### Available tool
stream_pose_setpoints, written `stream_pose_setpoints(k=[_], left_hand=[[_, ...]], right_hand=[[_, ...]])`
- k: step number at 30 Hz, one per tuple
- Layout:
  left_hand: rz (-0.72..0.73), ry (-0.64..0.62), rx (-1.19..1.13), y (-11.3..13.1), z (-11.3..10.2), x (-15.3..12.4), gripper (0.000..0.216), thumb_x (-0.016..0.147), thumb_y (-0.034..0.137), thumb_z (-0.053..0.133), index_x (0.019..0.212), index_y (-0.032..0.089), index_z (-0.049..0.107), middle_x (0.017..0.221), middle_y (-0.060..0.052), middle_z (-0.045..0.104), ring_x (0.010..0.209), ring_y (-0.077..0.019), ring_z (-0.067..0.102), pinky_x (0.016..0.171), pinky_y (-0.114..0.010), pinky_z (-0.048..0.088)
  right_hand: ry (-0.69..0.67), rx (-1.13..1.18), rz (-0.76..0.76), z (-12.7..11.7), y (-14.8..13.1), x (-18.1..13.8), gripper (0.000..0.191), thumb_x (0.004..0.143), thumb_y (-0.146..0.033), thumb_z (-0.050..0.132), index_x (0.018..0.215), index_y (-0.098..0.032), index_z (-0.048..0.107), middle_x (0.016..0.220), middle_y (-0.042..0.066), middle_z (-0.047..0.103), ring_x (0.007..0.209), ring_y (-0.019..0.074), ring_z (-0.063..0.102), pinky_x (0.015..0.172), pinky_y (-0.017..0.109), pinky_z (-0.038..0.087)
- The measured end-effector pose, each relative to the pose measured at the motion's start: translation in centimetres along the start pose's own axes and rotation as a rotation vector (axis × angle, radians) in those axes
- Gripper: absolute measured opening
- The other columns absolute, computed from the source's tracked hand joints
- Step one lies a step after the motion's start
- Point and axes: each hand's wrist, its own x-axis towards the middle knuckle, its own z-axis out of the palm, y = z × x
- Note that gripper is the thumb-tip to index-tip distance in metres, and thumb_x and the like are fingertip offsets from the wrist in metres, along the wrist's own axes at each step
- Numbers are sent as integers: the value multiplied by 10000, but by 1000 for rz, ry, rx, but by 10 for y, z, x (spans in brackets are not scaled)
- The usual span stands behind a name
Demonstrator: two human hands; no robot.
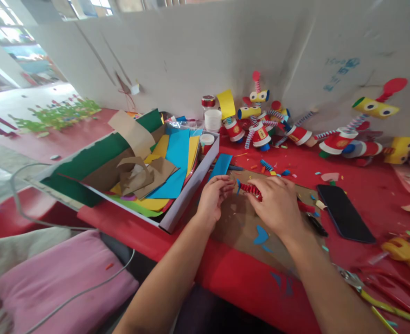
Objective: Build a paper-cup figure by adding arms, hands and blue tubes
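My right hand (276,202) is closed around a red accordion-folded paper spring (250,189), its left end pointing toward my other hand. A small blue paper piece (239,186) sits at that end of the spring. My left hand (214,197) is just left of the blue piece, its fingers curled together; whatever they pinch, if anything, is too small to make out. Below both hands lies a brown cardboard mat (238,227), with blue paper scraps (260,235) on it. A blue paper strip (221,166) lies behind my left hand.
To the left, an open box (187,197) holds coloured paper and cardboard. Several paper-cup figures (259,134) stand or lie along the grey panel (205,55). Right of the mat are a phone (346,213), pliers (351,278) and a yellow glue gun (406,253).
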Motion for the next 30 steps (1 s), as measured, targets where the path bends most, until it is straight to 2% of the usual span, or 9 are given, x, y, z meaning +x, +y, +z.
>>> stream_pose_setpoints(k=[3,9,15,19,22,25,27,30], left_hand=[[73,43,49,0,-2,1,90,609,106,606,686,150,617,681,-7,650,612,-88,604,604,-199,442],[111,47,77,-2,-2,4,90,656,138,630,746,148,625,710,-4,646,617,-83,599,661,-216,462],[134,55,160,-3,-5,5,191,758,353,641,777,163,638,750,-34,660,662,-122,626,629,-233,472],[203,100,196,-1,-6,8,109,725,259,663,740,157,627,697,-13,642,597,-92,576,594,-207,436],[237,94,194,0,-6,9,73,716,207,653,758,150,637,688,4,625,592,-73,555,611,-196,426],[301,85,212,0,-7,8,107,715,228,666,787,149,662,697,5,627,608,-75,556,618,-199,422],[367,91,228,0,-8,8,135,720,265,678,791,151,667,699,3,629,607,-78,556,612,-202,418],[500,113,236,1,-8,8,165,754,319,665,787,158,658,679,9,614,595,-78,544,605,-200,421]], right_hand=[[6,-40,-21,-2,-1,0,207,843,-264,653,1037,-198,673,1010,75,750,989,276,618,905,419,324],[-18,-55,-28,-6,-2,-1,231,860,-295,640,1066,-194,662,1014,81,745,985,277,612,902,418,312],[-18,-32,-14,-5,-1,-2,238,857,-293,647,1074,-196,664,1020,80,742,1003,284,614,889,424,327],[11,-13,-1,-12,1,0,314,818,-362,700,1082,-195,670,1057,77,732,1037,306,601,906,441,363],[106,37,-14,-28,5,-3,321,825,-399,691,1067,-190,675,1035,74,732,1027,302,610,898,437,409],[301,129,-19,-49,7,-21,144,895,-302,604,936,-188,683,901,62,739,908,239,648,877,393,458],[406,187,7,-59,6,-44,106,901,-237,580,868,-199,674,817,50,724,841,210,658,835,357,491],[377,253,-12,-61,3,-89,68,866,-185,610,880,-222,665,773,25,712,782,193,668,791,339,519]])
